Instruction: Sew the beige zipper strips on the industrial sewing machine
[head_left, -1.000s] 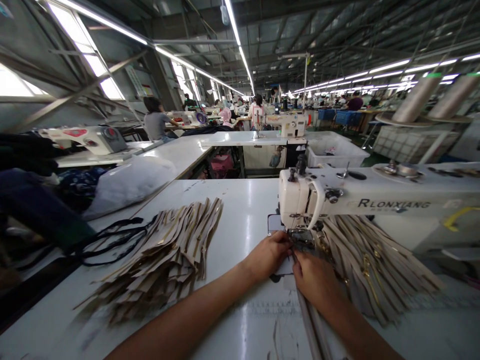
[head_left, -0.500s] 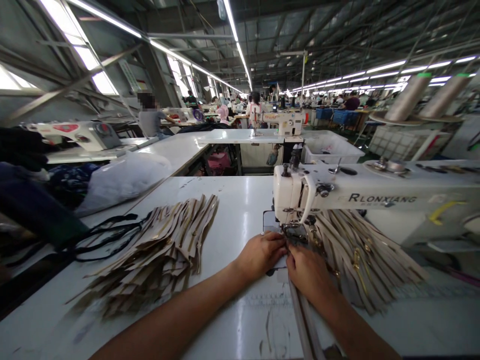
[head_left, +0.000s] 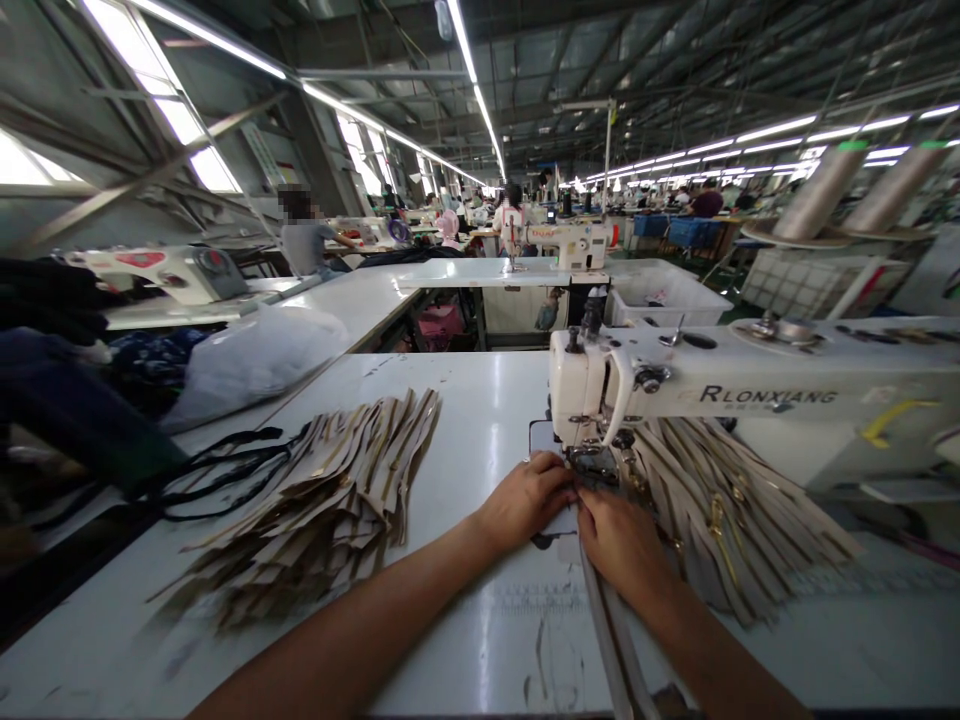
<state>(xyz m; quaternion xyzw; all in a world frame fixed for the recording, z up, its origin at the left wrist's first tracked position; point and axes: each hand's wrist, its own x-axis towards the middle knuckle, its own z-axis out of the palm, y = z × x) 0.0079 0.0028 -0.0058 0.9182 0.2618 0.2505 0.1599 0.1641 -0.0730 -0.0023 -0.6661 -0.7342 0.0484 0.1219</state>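
Observation:
A long beige zipper (head_left: 613, 645) runs from the table's front edge up to the presser foot of a white sewing machine (head_left: 675, 370). My left hand (head_left: 531, 502) is closed at its far end, fingertips bunched together just in front of the needle area. Close beside it, my right hand (head_left: 621, 540) is pinched on the same zipper, which trails out beneath the palm. The fingers cover the part of the zipper nearest the foot. To the right, under the machine arm, lies a fanned bundle of zippers (head_left: 724, 520) with gold pulls.
Another heap of beige zippers (head_left: 337, 490) lies on the table at left, next to black straps (head_left: 225, 470). Behind are a white plastic bag (head_left: 259, 360), a white bin (head_left: 664, 300) and a second sewing machine (head_left: 577, 243). Thread cones (head_left: 817, 195) stand at right. Several people sit farther off.
The view has shifted slightly. Both hands stay at the presser foot with the zipper, their fingers moved only a little.

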